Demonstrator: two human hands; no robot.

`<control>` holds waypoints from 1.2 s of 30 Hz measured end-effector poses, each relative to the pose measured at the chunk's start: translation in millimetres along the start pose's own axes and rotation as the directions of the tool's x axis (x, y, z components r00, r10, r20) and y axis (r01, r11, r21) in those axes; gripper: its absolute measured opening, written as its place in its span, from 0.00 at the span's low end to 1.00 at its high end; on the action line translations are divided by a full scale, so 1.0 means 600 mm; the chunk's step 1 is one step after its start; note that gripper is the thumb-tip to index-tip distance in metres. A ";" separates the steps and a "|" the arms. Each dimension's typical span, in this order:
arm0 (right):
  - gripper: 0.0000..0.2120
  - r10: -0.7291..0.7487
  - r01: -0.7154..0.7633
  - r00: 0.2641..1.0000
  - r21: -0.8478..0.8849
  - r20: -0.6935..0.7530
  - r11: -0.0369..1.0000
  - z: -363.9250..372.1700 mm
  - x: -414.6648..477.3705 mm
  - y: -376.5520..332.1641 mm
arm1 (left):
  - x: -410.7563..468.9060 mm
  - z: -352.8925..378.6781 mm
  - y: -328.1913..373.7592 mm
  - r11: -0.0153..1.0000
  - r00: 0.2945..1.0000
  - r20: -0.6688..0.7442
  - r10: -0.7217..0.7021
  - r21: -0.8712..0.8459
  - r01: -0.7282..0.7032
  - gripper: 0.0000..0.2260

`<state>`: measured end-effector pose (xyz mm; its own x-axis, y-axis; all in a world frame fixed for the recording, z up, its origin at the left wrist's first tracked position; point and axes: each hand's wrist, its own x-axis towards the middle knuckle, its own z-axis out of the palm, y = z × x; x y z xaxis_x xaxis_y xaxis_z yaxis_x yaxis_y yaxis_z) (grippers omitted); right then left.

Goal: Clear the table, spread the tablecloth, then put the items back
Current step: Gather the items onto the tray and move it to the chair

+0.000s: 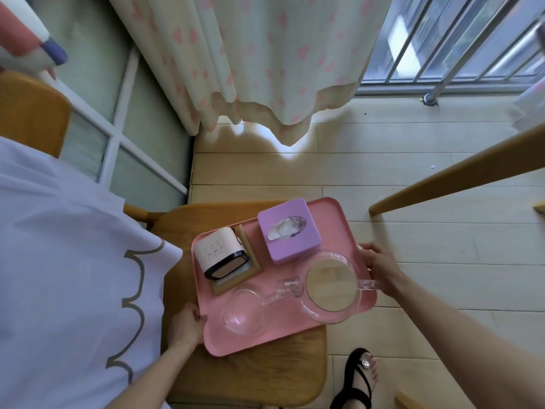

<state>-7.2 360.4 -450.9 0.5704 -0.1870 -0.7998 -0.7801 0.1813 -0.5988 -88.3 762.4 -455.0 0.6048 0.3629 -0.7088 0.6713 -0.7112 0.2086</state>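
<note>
No text, label or number can be read; the white device (219, 252) bears only small square marks — illegible.

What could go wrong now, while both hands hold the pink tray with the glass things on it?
1. The glass teapot and glass cup stand loose on the pink tray, by its near edge; a tilt could slide them onto the chair.
2. The white device leans on a wooden frame and may topple.
3. The left hand and right hand grip only its rims; it may tip.
</note>
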 end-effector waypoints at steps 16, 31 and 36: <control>0.32 0.218 -0.200 0.975 0.262 -0.039 0.944 -0.009 -0.051 0.117 | -0.020 0.024 0.009 0.998 0.995 -0.093 -0.045 0.044 0.049 0.16; 0.17 0.026 0.007 0.987 0.203 -0.159 0.979 0.027 -0.012 0.063 | 0.082 -0.051 0.047 0.983 0.975 -0.178 0.136 0.143 -0.111 0.26; 0.22 -0.052 0.050 0.994 -0.033 -0.093 0.998 0.047 0.018 0.026 | 0.008 -0.009 0.035 0.988 0.999 -0.041 0.018 0.153 -0.011 0.47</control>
<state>-6.1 388.4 -469.8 0.5842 -0.2852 -0.7599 -0.7588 0.1404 -0.6360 -68.9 752.6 -450.1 0.6340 0.3747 -0.6764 0.5909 -0.7991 0.1112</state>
